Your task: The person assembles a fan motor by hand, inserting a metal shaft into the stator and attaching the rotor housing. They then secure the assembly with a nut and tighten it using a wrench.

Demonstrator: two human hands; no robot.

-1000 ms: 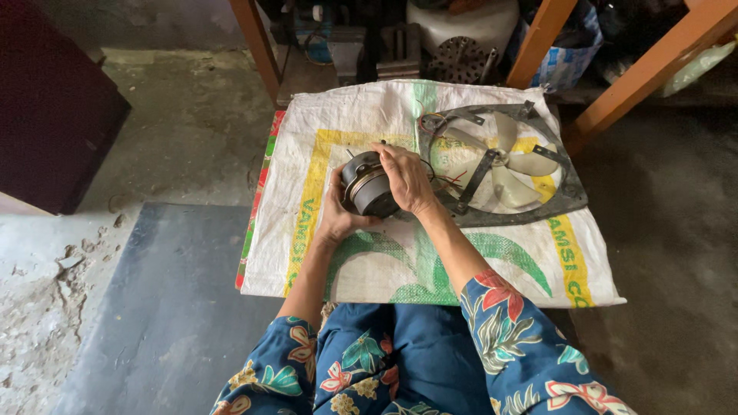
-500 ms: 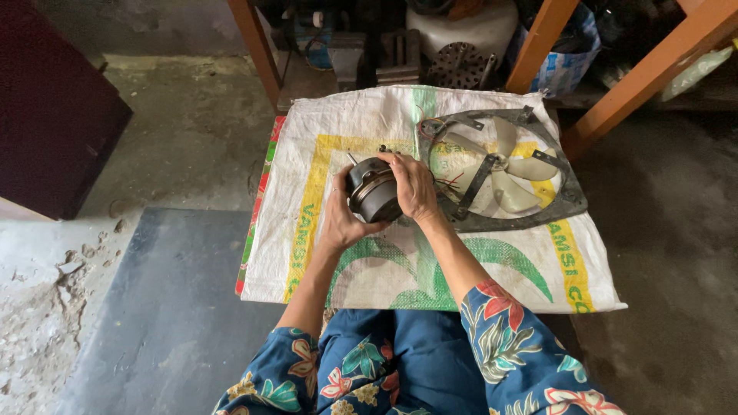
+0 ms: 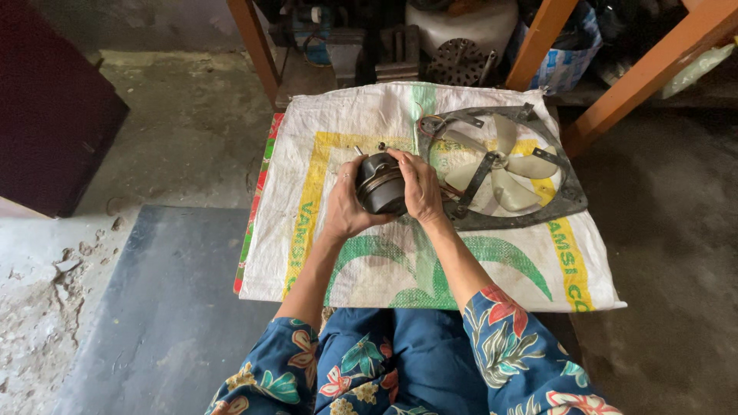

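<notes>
1. Left hand (image 3: 346,206) was wrapped around the left side and underside of a small dark round motor (image 3: 379,183), fingers curled against its casing.
2. Right hand (image 3: 420,184) was cupped over the motor's right side, fingers pressed together along the top edge.
3. Motor was held just above a white woven sack (image 3: 323,246) spread on the floor, left of centre.
4. Grey fan frame (image 3: 565,201) with pale blades (image 3: 513,170) lay flat on the sack, just beside the right hand.
5. Thin wires ran between motor and frame.
6. Orange wooden legs (image 3: 538,46) stood behind the sack.
</notes>
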